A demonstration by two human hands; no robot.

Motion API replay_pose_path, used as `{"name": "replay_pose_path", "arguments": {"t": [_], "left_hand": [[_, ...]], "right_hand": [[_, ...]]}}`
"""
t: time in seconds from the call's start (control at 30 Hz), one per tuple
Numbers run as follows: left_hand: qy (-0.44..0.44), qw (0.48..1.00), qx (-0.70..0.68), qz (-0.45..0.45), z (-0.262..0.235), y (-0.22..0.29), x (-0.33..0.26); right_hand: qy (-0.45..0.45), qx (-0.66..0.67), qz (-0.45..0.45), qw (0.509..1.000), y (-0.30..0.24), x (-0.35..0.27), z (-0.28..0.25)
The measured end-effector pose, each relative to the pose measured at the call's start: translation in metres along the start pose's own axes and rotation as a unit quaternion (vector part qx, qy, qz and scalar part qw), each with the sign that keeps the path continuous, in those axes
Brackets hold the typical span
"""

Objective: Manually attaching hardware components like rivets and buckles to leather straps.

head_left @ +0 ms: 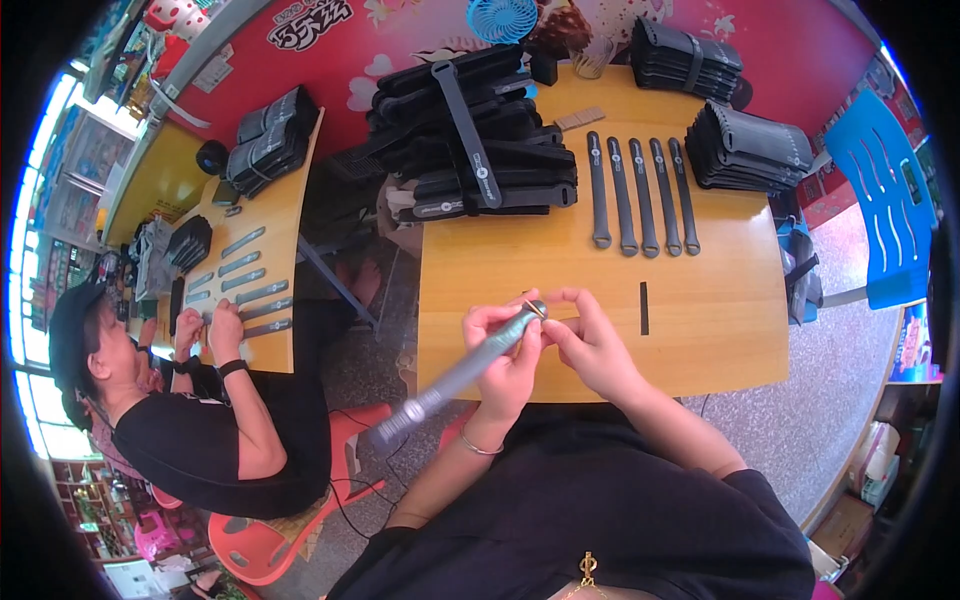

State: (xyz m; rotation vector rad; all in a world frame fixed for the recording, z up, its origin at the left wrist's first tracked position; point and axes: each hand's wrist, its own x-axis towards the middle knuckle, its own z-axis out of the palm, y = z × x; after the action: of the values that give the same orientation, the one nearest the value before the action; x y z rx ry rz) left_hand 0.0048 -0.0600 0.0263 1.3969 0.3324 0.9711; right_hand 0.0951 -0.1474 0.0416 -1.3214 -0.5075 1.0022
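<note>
My left hand [503, 352] grips a long grey strap [455, 380] near its ring end, and the strap hangs down to the lower left past the table edge. My right hand [590, 340] pinches the metal ring [537, 309] at the strap's top end. Both hands meet over the front edge of the wooden table [720, 330]. Several finished grey straps [642, 195] lie side by side farther back on the table. A short black strip [644, 307] lies just right of my right hand.
Big piles of black straps [470, 140] fill the table's back left, with bundled stacks [750, 148] at the back right. A blue chair [885, 205] stands to the right. At the left a person in black [200, 420] works at another table [275, 240] with straps.
</note>
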Motion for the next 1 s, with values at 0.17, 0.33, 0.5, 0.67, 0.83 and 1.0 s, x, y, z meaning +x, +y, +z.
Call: {"name": "replay_pose_path", "arguments": {"t": [0.17, 0.33, 0.5, 0.67, 0.83, 1.0], "left_hand": [[-0.006, 0.998, -0.057, -0.030, -0.015, -0.004, 0.008], [0.014, 0.974, -0.182, -0.134, -0.019, 0.000, 0.018], [0.054, 0.964, -0.199, -0.168, -0.018, -0.012, 0.016], [-0.006, 0.995, -0.032, -0.093, -0.014, -0.007, 0.014], [-0.066, 0.986, -0.050, -0.145, -0.030, -0.008, 0.018], [-0.119, 0.980, -0.062, -0.147, -0.033, -0.006, 0.020]], "right_hand": [[0.031, -0.196, -0.153, 0.968, -0.008, 0.001, 0.002], [0.050, -0.288, -0.216, 0.932, -0.005, 0.002, 0.001], [0.076, -0.312, -0.240, 0.916, 0.000, 0.006, 0.007], [0.073, -0.341, -0.214, 0.913, -0.005, 0.002, 0.010], [0.007, -0.335, -0.203, 0.920, -0.006, 0.004, -0.001], [-0.040, -0.279, -0.129, 0.951, -0.011, 0.007, -0.007]]}}
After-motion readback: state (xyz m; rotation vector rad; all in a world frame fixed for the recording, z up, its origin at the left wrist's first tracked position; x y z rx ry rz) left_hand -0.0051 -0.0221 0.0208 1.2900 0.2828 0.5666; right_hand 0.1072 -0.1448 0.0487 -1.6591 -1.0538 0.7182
